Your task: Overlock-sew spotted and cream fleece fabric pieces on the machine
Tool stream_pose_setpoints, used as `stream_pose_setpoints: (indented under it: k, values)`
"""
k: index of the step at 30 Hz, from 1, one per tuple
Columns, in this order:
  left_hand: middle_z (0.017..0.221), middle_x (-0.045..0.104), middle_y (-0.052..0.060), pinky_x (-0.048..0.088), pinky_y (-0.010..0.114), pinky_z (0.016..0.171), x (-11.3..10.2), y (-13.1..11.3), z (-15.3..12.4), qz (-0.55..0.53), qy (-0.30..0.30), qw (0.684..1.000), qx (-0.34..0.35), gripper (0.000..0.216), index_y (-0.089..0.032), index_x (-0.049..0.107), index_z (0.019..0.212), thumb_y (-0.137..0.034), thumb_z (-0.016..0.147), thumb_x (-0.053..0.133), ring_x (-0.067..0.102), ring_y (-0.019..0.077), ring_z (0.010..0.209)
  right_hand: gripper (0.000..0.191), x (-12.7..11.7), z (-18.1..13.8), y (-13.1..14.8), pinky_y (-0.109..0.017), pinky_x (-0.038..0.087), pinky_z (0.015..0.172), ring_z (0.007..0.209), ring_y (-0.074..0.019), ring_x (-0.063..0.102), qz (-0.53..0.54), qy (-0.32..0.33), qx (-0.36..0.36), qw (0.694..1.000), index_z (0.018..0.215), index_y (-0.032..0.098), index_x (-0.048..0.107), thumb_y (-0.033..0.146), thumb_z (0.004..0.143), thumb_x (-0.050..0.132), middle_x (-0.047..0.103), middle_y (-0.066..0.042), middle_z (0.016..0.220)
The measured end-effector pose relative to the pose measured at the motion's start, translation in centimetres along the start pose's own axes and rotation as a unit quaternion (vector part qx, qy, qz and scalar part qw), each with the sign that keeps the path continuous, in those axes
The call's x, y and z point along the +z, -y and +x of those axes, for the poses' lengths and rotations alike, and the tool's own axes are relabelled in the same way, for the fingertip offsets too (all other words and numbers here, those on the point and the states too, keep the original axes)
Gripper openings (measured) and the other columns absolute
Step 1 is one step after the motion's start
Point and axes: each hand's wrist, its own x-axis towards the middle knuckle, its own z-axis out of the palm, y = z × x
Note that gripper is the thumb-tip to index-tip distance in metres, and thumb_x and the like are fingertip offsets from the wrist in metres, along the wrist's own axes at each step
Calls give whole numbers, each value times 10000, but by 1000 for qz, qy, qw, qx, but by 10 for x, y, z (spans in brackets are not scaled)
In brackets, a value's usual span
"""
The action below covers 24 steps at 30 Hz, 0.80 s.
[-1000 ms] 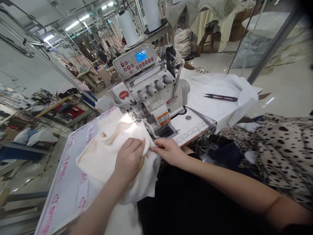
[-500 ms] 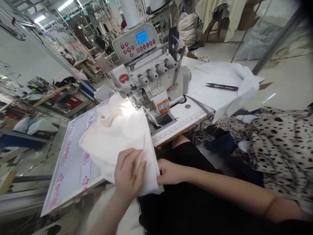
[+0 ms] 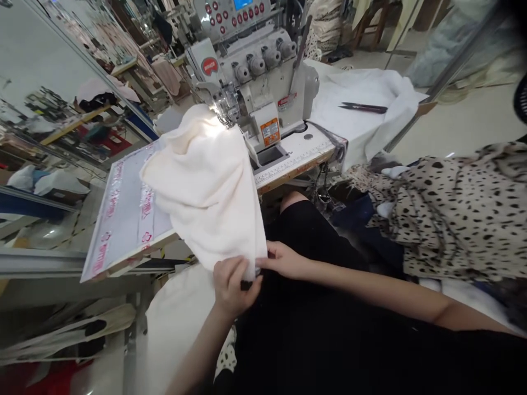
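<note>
A cream fleece fabric piece [image 3: 206,186] drapes from the sewing machine [image 3: 263,82] over the table's front edge toward my lap. Its far end lies under the lit needle area at the presser foot. My left hand [image 3: 234,286] is closed on the fabric's lower end, fingers curled over the edge. Just to its right, my right hand [image 3: 286,260] pinches the right-hand edge of the same piece between thumb and fingers. Both hands are close together above my black-clothed lap.
Thread snips [image 3: 363,107] lie on white cloth [image 3: 349,131] right of the machine. Spotted fabric [image 3: 461,208] is heaped at the right. A plastic-covered table extension [image 3: 127,214] with pink print lies at the left. More cream fabric [image 3: 177,318] hangs below it.
My left hand has slid down to the fabric's lower end, and the piece hangs straighter. My right hand still grips its edge. The view has tilted downward.
</note>
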Motion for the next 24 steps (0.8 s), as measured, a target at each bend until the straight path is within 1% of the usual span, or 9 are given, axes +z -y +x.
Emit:
stream_pose_setpoints:
  k: [3, 6, 9, 12, 14, 16, 18, 20, 24]
  values:
    - [1084, 486, 145, 414, 433, 852, 2, 0, -17, -13, 4, 999, -36, 558, -148, 407, 1179, -175, 669, 632, 473, 262, 1016, 379, 6, -12, 6, -307, 431, 856, 881, -159, 570, 0, -47, -57, 997, 941, 120, 577, 409, 706, 645, 622, -42, 924]
    - [1114, 479, 154, 404, 444, 870, -1, 6, -23, -12, -6, 1000, -9, 552, -151, 421, 1182, -169, 671, 629, 461, 274, 1048, 376, 13, -21, 10, -298, 438, 843, 878, -148, 571, 30, -81, -80, 993, 976, 140, 548, 383, 708, 653, 620, -33, 934]
    - [1053, 517, 119, 411, 399, 828, -4, 10, -21, 3, -5, 1000, 17, 452, -187, 484, 1133, -118, 704, 607, 501, 230, 967, 429, 18, -26, 7, -299, 443, 826, 871, -150, 569, 55, -93, -70, 992, 982, 146, 545, 345, 642, 715, 620, -29, 928]
    - [952, 569, 81, 403, 371, 784, -6, 9, -13, -3, 25, 999, 38, 374, -195, 523, 1084, -66, 736, 566, 525, 192, 875, 454, 19, -31, 2, -313, 443, 811, 829, -155, 569, 54, -91, -28, 994, 941, 129, 566, 347, 588, 750, 623, -29, 873]
    - [895, 578, 75, 416, 344, 752, -11, 2, -5, -44, 32, 998, 38, 326, -169, 528, 1047, -35, 750, 535, 520, 174, 840, 413, 20, -36, 2, -313, 441, 793, 782, -151, 560, 22, -97, -12, 995, 856, 114, 584, 390, 591, 741, 620, -26, 809]
    - [858, 569, 75, 435, 306, 710, -19, -10, 4, -106, 43, 992, 51, 282, -147, 523, 1006, -13, 758, 509, 508, 155, 807, 390, 23, -44, 7, -300, 434, 788, 771, -141, 546, -10, -101, -33, 994, 824, 117, 586, 433, 629, 705, 615, -23, 806]
    - [835, 562, 73, 442, 280, 674, -29, -25, 12, -158, 45, 983, 79, 265, -136, 515, 982, 4, 757, 503, 497, 142, 777, 383, 26, -54, 14, -280, 427, 795, 792, -128, 538, -11, -95, -75, 993, 878, 131, 573, 446, 680, 663, 609, -19, 861]
    - [821, 558, 72, 442, 279, 658, -36, -36, 19, -174, 35, 980, 94, 263, -130, 515, 965, 17, 746, 513, 491, 143, 761, 375, 30, -63, 20, -257, 429, 780, 801, -114, 538, 16, -85, -102, 991, 931, 143, 543, 420, 705, 654, 596, -15, 894]
    - [820, 551, 74, 455, 283, 663, -30, -44, 23, -165, 44, 982, 79, 292, -130, 518, 1009, 9, 753, 513, 498, 150, 755, 392, 31, -75, 20, -206, 444, 668, 738, -90, 539, 60, -99, -77, 990, 870, 142, 508, 328, 617, 744, 564, 10, 826]
